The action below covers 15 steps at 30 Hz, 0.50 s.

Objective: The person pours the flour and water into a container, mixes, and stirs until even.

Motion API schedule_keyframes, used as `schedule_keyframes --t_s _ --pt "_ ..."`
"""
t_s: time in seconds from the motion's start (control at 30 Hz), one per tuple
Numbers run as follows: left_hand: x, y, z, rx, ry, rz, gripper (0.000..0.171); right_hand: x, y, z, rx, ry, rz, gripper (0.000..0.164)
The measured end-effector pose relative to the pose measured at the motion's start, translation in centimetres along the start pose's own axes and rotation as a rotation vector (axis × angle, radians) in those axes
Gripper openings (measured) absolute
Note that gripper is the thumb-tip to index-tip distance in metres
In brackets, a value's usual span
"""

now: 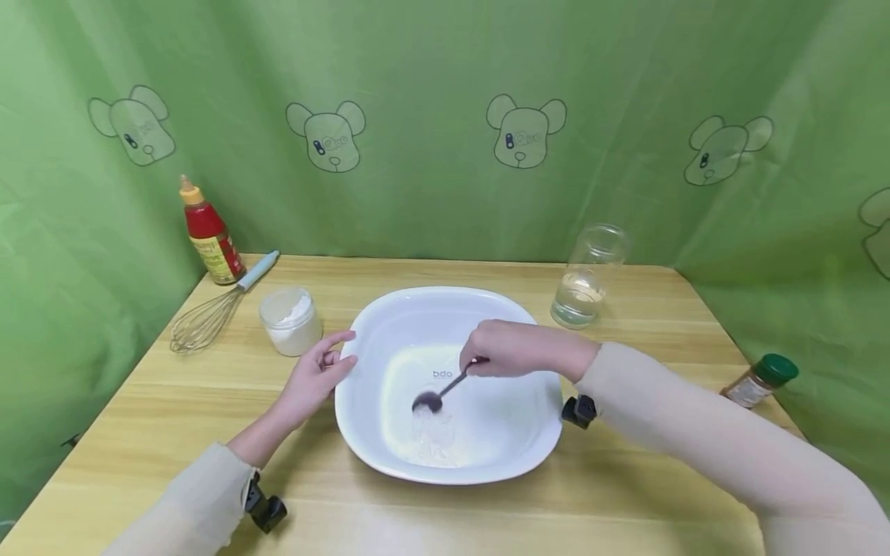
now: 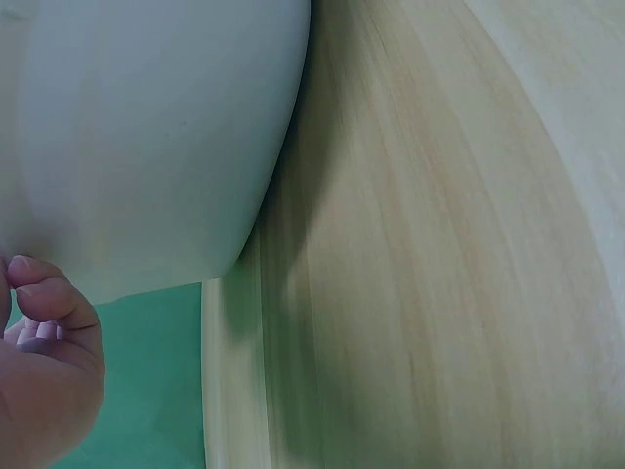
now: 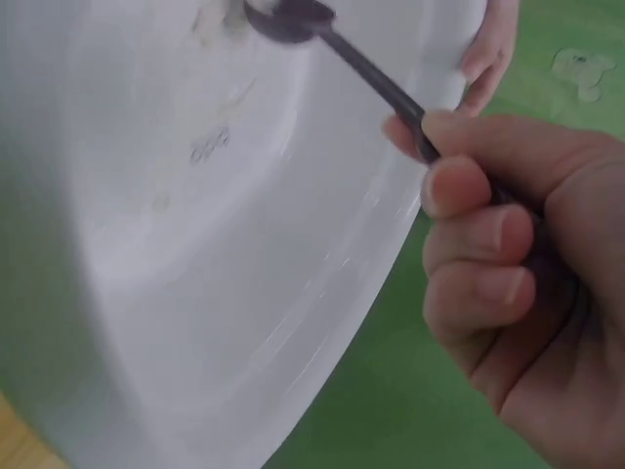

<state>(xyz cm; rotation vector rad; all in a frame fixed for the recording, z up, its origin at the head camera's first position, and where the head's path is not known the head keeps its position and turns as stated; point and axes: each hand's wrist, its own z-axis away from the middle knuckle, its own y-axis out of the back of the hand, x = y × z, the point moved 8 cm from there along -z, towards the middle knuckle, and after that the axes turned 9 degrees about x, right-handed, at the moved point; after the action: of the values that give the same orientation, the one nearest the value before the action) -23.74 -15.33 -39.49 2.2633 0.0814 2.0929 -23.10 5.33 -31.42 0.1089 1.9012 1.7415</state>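
A white basin sits in the middle of the table, with a small heap of white powder on its bottom. My left hand grips the basin's left rim between thumb and fingers; in the left wrist view its curled fingers show against the outer wall. My right hand reaches over the basin and holds a dark spoon by its handle. The spoon's bowl is tilted just above the powder. In the right wrist view, thumb and forefinger pinch the handle, with the other fingers curled below.
Left of the basin stands a jar of white powder, with a whisk and a red sauce bottle beyond. A glass of water is at the back right. Under the right forearm's far side lies a green-capped spice jar.
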Motion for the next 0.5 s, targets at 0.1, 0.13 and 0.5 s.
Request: schedule_keyframes --t_s 0.1,0.13,0.5 --pt "0.0 0.0 0.0 -0.003 0.013 0.010 0.044 0.9 0.2 -0.8 0.050 -0.004 0.047 0.012" --pt "0.0 0.0 0.0 -0.003 0.016 0.012 0.044 1.1 0.0 -1.2 0.056 0.001 0.051 0.012" --pt "0.0 0.0 -0.1 -0.011 0.017 0.013 0.045 -1.9 -1.7 -1.6 -0.135 0.024 -0.033 0.010"
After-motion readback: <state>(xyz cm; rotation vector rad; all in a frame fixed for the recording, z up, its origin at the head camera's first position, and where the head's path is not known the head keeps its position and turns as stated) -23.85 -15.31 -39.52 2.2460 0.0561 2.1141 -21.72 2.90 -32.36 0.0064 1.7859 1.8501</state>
